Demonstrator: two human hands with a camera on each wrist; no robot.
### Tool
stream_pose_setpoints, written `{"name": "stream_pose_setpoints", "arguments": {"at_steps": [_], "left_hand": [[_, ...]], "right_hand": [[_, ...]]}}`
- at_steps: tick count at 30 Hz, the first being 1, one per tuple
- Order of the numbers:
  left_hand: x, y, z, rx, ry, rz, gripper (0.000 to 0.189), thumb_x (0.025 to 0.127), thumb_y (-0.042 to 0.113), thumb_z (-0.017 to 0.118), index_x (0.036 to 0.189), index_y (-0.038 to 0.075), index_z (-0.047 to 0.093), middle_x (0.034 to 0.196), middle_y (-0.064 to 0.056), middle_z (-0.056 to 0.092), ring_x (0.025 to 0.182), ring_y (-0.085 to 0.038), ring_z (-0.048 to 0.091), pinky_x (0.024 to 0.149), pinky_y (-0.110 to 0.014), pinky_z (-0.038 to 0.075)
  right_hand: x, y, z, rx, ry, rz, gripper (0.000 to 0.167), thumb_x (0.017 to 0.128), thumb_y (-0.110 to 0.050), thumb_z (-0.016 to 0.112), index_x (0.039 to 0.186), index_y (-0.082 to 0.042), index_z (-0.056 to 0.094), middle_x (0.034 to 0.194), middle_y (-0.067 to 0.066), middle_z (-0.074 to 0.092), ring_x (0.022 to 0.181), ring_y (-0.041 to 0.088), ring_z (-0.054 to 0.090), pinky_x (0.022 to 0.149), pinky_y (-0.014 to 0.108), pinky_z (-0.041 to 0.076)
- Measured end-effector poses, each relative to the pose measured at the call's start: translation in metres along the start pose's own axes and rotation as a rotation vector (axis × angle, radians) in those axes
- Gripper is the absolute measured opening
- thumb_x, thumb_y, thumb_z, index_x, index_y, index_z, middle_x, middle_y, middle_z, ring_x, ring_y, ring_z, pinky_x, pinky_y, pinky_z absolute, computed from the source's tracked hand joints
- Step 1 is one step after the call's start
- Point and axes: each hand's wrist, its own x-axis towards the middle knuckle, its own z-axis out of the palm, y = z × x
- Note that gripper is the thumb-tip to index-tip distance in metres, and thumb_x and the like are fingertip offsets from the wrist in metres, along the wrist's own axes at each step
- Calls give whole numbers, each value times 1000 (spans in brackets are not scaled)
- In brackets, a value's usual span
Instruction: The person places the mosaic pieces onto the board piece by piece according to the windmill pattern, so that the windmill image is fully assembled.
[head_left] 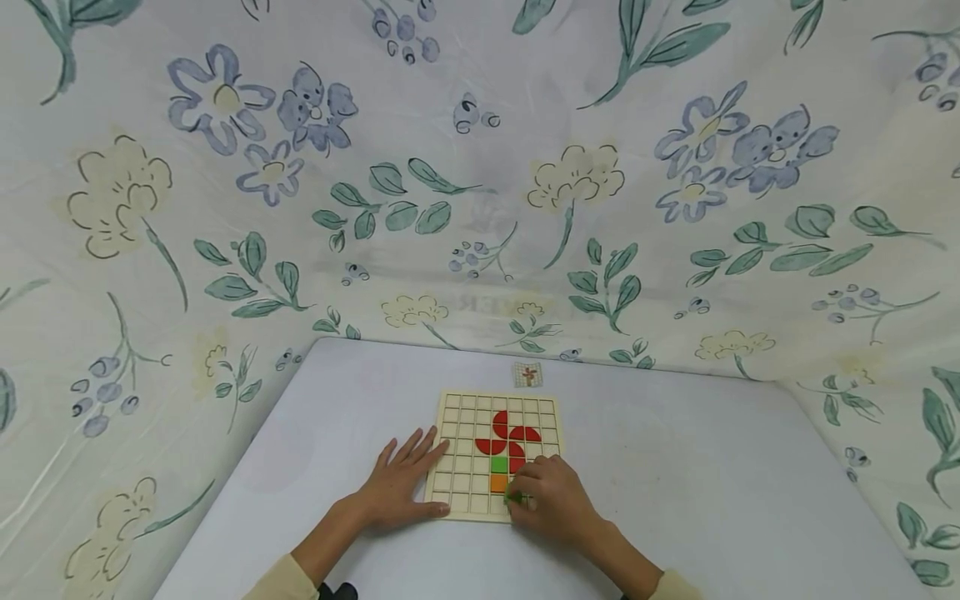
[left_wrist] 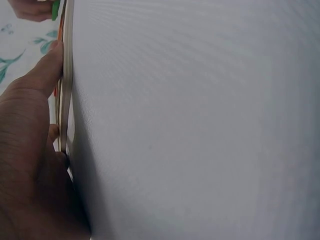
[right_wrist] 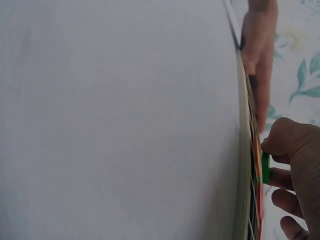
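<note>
A square wooden grid board point(head_left: 457, 483) lies on the white table. Several red curved pieces point(head_left: 525, 434) form a pinwheel on it, with a green square point(head_left: 499, 464) and an orange square point(head_left: 498, 483) in a column below. My left hand point(head_left: 397, 486) rests along the board's left edge, fingers spread straight, thumb at the near left corner. Over the lower right part of the board, my right hand point(head_left: 553, 502) pinches a green piece point(right_wrist: 265, 167) between thumb and fingers. That piece's outline is partly hidden by the fingers.
A small picture card point(head_left: 528, 375) with a red pinwheel pattern lies just beyond the board's far edge. The white table point(head_left: 675, 467) extends on both sides. A flower-printed cloth point(head_left: 495, 208) rises behind and beside the table.
</note>
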Motion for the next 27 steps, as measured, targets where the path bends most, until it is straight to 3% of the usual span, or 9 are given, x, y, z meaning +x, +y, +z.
{"name": "stream_pose_setpoints", "arguments": {"at_steps": [6, 11, 14, 22, 27], "left_hand": [[1, -3, 6, 13, 27, 18, 102, 78, 81, 52, 157, 21, 28, 164, -4, 14, 149, -26, 6, 113, -59, 4], [0, 0, 0, 3, 12, 10, 100, 79, 78, 55, 156, 18, 31, 163, -7, 17, 149, -28, 8, 113, -60, 4], [0, 3, -3, -17, 14, 22, 100, 79, 75, 59, 155, 16, 33, 162, -9, 19, 148, -30, 10, 113, -61, 5], [2, 5, -6, 0, -15, -1, 99, 79, 74, 59, 155, 17, 32, 163, -7, 17, 149, -29, 8, 113, -59, 4], [1, 7, -12, -10, -20, 15, 97, 81, 71, 61, 154, 14, 34, 162, -10, 19, 148, -33, 11, 112, -62, 6]], "right_hand": [[-1, -13, 5, -34, -32, -31, 10, 73, -21, 82, 76, -23, 73, 83, -12, 66, 80, 9, 57, 76, 33, 49], [-1, -14, 6, -57, 6, -140, 9, 72, -18, 80, 75, -20, 73, 84, -10, 66, 78, 10, 57, 73, 30, 45], [-1, -14, 5, -63, -13, -171, 6, 74, -17, 80, 76, -19, 75, 85, -9, 67, 80, 10, 57, 72, 28, 43], [-1, -17, 3, -33, -94, -42, 9, 78, -22, 85, 84, -21, 78, 94, -9, 64, 91, 11, 50, 78, 30, 45], [1, -18, 4, -25, -102, -28, 8, 79, -22, 84, 84, -21, 77, 90, -11, 63, 88, 10, 51, 74, 29, 43]]}}
